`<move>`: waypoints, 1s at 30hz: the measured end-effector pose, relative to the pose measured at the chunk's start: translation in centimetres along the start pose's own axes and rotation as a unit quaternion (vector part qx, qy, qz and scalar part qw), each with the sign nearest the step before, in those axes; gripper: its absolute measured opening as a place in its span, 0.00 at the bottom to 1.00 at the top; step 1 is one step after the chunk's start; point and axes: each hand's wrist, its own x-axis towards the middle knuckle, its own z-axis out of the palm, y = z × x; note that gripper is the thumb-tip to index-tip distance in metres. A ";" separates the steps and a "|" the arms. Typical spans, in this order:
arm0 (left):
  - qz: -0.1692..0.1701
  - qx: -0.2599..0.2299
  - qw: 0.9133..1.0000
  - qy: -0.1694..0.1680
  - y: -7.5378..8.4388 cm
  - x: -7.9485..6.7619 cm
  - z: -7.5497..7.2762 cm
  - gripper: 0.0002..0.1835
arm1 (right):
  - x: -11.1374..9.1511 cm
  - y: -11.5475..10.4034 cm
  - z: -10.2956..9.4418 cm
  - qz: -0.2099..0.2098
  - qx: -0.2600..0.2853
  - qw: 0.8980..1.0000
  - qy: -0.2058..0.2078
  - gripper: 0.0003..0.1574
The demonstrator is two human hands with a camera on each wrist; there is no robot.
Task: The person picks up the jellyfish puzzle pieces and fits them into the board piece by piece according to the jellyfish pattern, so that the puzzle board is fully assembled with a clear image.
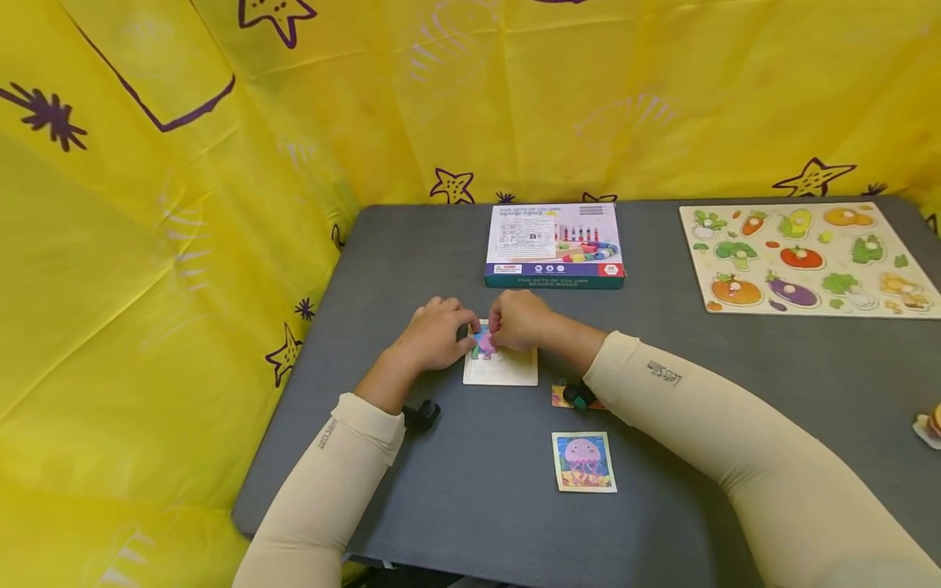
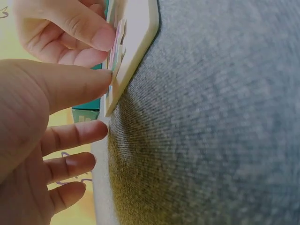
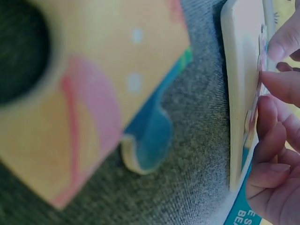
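Observation:
A small pale wooden puzzle board [image 1: 507, 371] lies on the table with a pink-and-blue picture piece [image 1: 483, 343] at its left part. My right hand [image 1: 518, 320] pinches at this puzzle piece with thumb and curled fingers, seen from the side in the right wrist view. My left hand [image 1: 439, 333] is at the board's left edge. Its thumb [image 2: 89, 84] touches the piece or board edge, while the other fingers [image 2: 75, 136] extend loosely apart. Under the right wrist lies a partly hidden orange picture piece [image 1: 559, 397]. A jellyfish picture card [image 1: 584, 462] lies nearer.
Behind the hands lies a flat bead-set box [image 1: 555, 245]. A vegetable puzzle board [image 1: 801, 257] lies at the far right of the grey table [image 1: 662, 506]. Part of a small object [image 1: 929, 425] shows at the right edge. A yellow cloth [image 1: 470, 106] hangs behind and left.

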 end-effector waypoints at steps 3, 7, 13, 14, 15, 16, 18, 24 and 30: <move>0.001 0.000 1.000 0.001 0.1 -0.1 -0.1 0.11 | 0.0 0.0 -0.1 0.004 0.003 1.000 0.000 0.10; -0.003 0.001 1.000 0.002 0.3 -0.1 -0.1 0.11 | -0.1 0.0 -0.1 0.006 0.006 1.000 -0.001 0.10; -0.019 -0.002 1.000 0.001 0.6 -0.1 0.0 0.10 | -0.2 0.0 -0.1 0.006 0.001 1.000 0.005 0.10; -0.020 -0.002 1.000 0.001 0.6 -0.1 0.0 0.10 | -0.2 0.0 -0.1 0.007 0.000 1.000 0.007 0.10; -0.021 -0.002 1.000 0.001 0.7 -0.1 0.0 0.10 | -0.2 0.0 -0.1 0.007 -0.001 1.000 0.008 0.10; -0.022 -0.001 1.000 0.000 0.7 -0.1 0.0 0.10 | -0.2 0.0 -0.1 0.007 -0.003 1.000 0.008 0.10; -0.024 0.002 1.000 0.000 0.8 0.0 0.0 0.10 | -0.3 0.0 -0.1 0.007 -0.006 1.000 0.008 0.10; -0.013 0.025 1.000 -0.001 1.2 -0.1 0.0 0.11 | -2.1 0.5 -1.8 -0.010 -0.040 0.999 0.007 0.07; 0.026 0.021 0.999 0.004 1.8 -0.3 -0.1 0.16 | -5.4 2.4 -3.8 -0.012 -0.103 0.994 -0.047 0.17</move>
